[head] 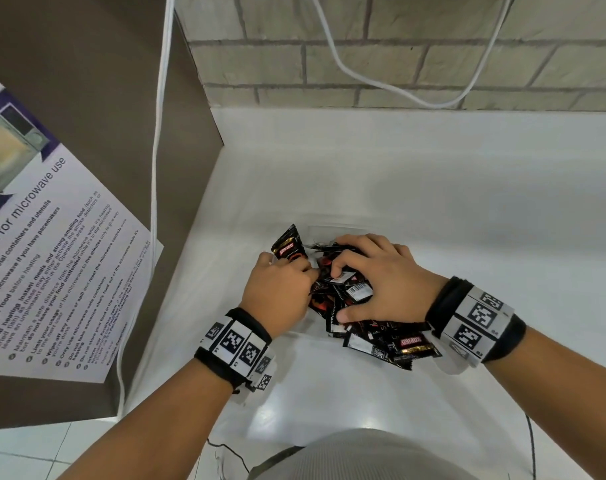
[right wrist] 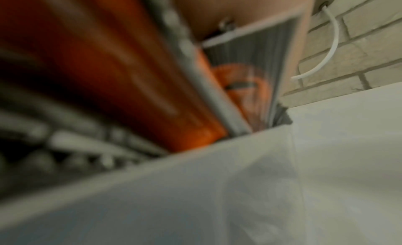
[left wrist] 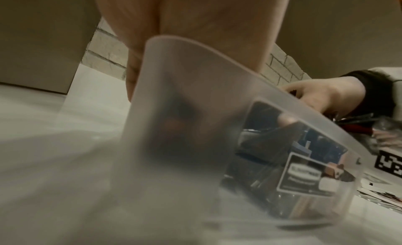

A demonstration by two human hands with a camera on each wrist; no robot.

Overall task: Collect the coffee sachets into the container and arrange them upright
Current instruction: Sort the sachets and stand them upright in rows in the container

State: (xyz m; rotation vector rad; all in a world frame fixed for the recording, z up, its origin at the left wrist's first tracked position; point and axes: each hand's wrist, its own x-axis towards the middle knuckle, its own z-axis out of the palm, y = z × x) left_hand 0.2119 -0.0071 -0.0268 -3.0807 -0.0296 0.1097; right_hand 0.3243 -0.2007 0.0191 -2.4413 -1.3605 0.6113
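Container (left wrist: 195,128): translucent frosted plastic, stood on the white surface (head: 433,188); its rim is largely hidden in the head view by both hands; dark packets are seen through its wall in the left wrist view.

Coffee sachets (head: 343,289): black with red and white print, heaped in and over the container; one sachet (head: 287,244) is stood upright at the far left corner of the heap; several more sachets (head: 391,344) are spilled flat on the surface just beside the near right edge, under the right wrist.

Left hand (head: 277,289): placed at the left side of the container; fingers curled into the heap, but whether a sachet is pinched cannot be told.

Right hand (head: 381,278): laid over the heap from the right; fingers bent and spread upon the sachets, thumb pressed at the near edge.

Surroundings: a brick wall (head: 398,46) behind; a white cable (head: 159,133) hung down at the left; a printed microwave notice (head: 52,254) fixed to a brown panel.
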